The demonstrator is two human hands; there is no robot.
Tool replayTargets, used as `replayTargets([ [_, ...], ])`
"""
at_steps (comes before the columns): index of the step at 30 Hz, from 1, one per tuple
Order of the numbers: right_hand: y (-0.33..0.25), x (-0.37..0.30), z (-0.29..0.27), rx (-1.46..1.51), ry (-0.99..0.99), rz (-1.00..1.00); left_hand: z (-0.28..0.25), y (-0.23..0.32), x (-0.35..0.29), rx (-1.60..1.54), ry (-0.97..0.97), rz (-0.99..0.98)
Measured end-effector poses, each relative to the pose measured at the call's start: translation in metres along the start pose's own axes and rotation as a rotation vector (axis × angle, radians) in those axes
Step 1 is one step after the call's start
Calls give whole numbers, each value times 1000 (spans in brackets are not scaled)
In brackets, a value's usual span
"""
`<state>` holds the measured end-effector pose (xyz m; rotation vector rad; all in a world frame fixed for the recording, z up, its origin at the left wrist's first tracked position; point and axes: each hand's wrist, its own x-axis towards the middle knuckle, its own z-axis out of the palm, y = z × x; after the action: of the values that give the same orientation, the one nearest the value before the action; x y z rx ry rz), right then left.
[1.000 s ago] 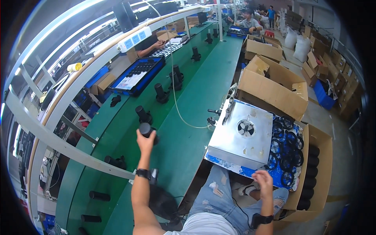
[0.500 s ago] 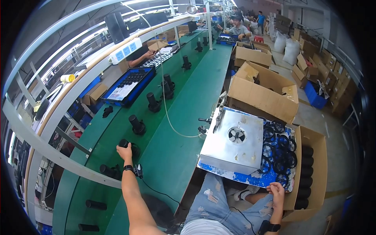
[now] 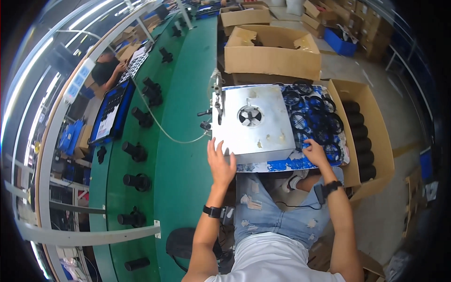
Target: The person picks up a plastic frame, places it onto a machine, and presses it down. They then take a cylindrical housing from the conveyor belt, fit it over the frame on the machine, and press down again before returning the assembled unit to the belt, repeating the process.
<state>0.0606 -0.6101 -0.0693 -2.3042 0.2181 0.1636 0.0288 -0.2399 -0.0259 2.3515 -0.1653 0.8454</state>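
Note:
My left hand (image 3: pixel 221 164) is open, fingers spread, at the near left corner of a silver metal box (image 3: pixel 270 113). Nothing shows in its grip. A round opening with a vaned hub (image 3: pixel 249 116) sits in the box's top, and a metal clamp (image 3: pixel 218 96) stands at its left edge. Beside the box's near right corner, my right hand (image 3: pixel 315 154) has its fingers drawn together; whether something is between them is hidden. It is nearest to the black spoked rings (image 3: pixel 321 134), which lie in a pile on a worn blue-and-white board (image 3: pixel 277 166).
On the left runs a green conveyor belt (image 3: pixel 181 113) carrying several black cylindrical parts (image 3: pixel 135 151). A carton (image 3: pixel 378 117) of black cylinders stands right of the board, another carton (image 3: pixel 272 51) beyond it. A thin hose (image 3: pixel 164 134) crosses the belt. A co-worker (image 3: pixel 105 70) sits across it.
My left hand has let go of a black cylindrical part on the belt and come right to the metal box. My right hand has moved up to the rings. The view has swung right.

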Motion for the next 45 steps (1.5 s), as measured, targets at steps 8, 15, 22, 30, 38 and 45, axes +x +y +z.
replayTargets([
  [8, 23, 6, 34, -410, 84, 130, -2, 29, -54, 129, -334, 22],
  [15, 38, -18, 41, -211, 139, 144, -6, 51, -109, -243, -283, -67],
  [22, 53, -35, 43, -182, 223, 24, 45, 90, -165, -572, -552, -210],
  [30, 8, -122, 17, 59, 240, -21, 96, 94, -156, -913, -784, -449],
  [38, -37, -224, -12, 182, 161, -166, 85, 144, -119, -1377, -935, -709],
  [45, -9, -195, -24, 930, 295, 157, 62, 156, -103, -1260, -963, -617],
])
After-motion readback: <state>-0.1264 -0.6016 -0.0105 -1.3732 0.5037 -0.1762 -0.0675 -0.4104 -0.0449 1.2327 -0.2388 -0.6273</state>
